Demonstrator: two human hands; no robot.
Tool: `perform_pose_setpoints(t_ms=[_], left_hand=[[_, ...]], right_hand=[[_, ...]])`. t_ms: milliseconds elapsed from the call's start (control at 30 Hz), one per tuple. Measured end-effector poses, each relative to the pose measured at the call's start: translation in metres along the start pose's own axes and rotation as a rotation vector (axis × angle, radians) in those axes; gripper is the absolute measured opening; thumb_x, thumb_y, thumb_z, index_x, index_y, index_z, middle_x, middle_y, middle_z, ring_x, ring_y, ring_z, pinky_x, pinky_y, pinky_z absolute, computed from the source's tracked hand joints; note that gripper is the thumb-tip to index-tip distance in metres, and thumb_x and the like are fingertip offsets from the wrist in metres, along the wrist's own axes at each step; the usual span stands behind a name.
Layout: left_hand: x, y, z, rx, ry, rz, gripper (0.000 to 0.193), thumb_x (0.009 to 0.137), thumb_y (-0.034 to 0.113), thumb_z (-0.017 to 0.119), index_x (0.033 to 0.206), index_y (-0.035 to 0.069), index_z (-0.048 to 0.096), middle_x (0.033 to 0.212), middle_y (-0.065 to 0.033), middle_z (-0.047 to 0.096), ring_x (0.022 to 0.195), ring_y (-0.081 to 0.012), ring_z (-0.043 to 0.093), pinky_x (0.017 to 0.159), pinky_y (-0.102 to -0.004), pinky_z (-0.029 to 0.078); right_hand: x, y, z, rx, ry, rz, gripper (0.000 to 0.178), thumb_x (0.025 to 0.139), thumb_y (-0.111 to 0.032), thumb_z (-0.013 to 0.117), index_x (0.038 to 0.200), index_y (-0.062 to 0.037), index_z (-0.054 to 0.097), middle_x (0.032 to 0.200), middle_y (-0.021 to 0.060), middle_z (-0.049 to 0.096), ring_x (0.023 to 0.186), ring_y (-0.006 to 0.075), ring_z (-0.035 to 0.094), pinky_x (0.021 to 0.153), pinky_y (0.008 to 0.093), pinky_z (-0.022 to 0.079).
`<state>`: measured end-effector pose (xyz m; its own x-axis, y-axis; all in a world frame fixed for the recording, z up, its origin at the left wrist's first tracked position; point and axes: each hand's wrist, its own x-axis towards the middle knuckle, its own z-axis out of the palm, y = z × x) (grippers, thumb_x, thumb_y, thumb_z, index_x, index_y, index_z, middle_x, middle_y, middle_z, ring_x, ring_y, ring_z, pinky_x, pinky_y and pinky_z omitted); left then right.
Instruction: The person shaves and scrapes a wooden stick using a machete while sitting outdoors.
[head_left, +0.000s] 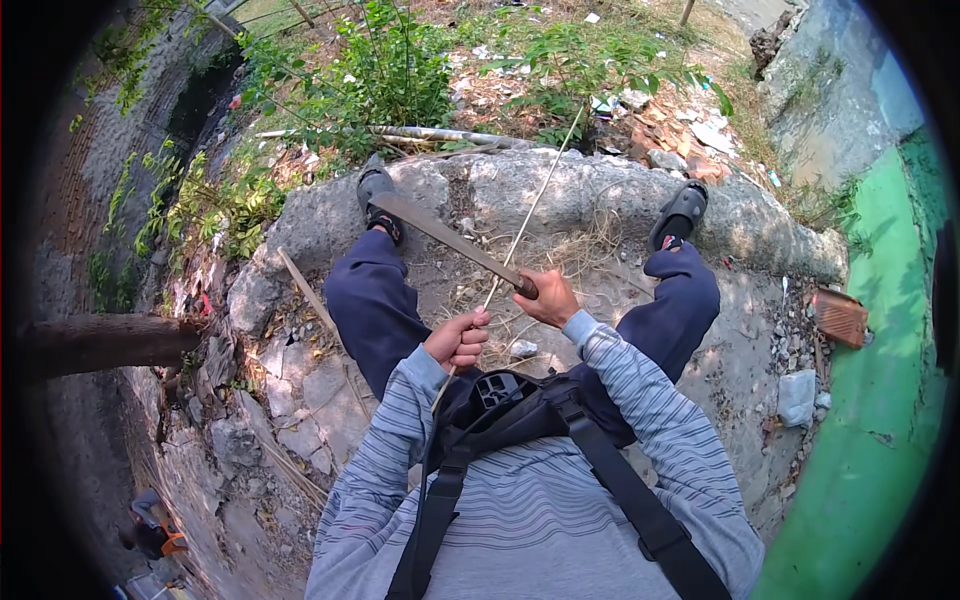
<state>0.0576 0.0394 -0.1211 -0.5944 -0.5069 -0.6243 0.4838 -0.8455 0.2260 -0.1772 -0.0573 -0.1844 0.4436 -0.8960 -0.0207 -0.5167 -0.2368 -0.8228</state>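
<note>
My right hand (553,299) is closed around the dark handle of a machete (440,232), whose long worn blade points to the far left, toward my left shoe. In my closed left hand (459,341) is a long, thin, pale strip (535,205) that looks like split bamboo. It runs from beside my lap, up through the fist and on to the plants beyond the low wall. Near the handle the blade crosses the strip; whether its edge touches it I cannot tell. Curly pale shavings (590,240) lie on the ground between my legs.
A low, rough concrete wall (530,185) curves ahead, my shoes against it. Leafy plants (390,85) and litter lie beyond. At left are a split pole (308,290), a tree trunk (110,343) and another person (155,525) farther off. A green wall (870,400) borders the right.
</note>
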Motion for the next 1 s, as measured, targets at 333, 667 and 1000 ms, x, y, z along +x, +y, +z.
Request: perform_pose_setpoints(t_ms=[333, 667, 1000], left_hand=[[-0.014, 0.017, -0.007, 0.395, 0.096, 0.09, 0.03, 0.113, 0.034, 0.041, 0.105, 0.008, 0.054, 0.062, 0.0084, 0.03, 0.045, -0.0025, 0.023, 0.036, -0.0213, 0.019], [-0.011, 0.02, 0.008, 0.547, 0.286, 0.031, 0.033, 0.112, 0.029, 0.044, 0.124, 0.004, 0.061, 0.063, 0.0081, 0.03, 0.046, -0.0034, 0.026, 0.039, -0.0222, 0.024], [-0.07, 0.031, 0.008, 0.95, 0.416, 0.33, 0.063, 0.11, 0.039, 0.047, 0.163, 0.016, 0.022, 0.148, -0.0151, 0.051, 0.112, -0.0252, 0.068, 0.087, -0.0379, 0.059]], right_hand=[[0.005, -0.009, -0.002, 0.009, 0.142, -0.1, 0.033, 0.08, -0.029, 0.079, 0.103, -0.0075, 0.067, 0.072, 0.0158, 0.07, 0.068, 0.0361, 0.071, 0.064, 0.0451, 0.055], [0.039, -0.006, -0.013, 0.014, -0.016, -0.138, 0.05, 0.082, -0.031, 0.082, 0.125, -0.01, 0.069, 0.08, 0.0169, 0.071, 0.079, 0.034, 0.073, 0.074, 0.0409, 0.056], [0.057, -0.007, -0.029, -0.299, -0.169, -0.232, 0.036, 0.084, -0.036, 0.08, 0.114, -0.0168, 0.072, 0.084, 0.0174, 0.073, 0.08, 0.0407, 0.07, 0.074, 0.0497, 0.054]])
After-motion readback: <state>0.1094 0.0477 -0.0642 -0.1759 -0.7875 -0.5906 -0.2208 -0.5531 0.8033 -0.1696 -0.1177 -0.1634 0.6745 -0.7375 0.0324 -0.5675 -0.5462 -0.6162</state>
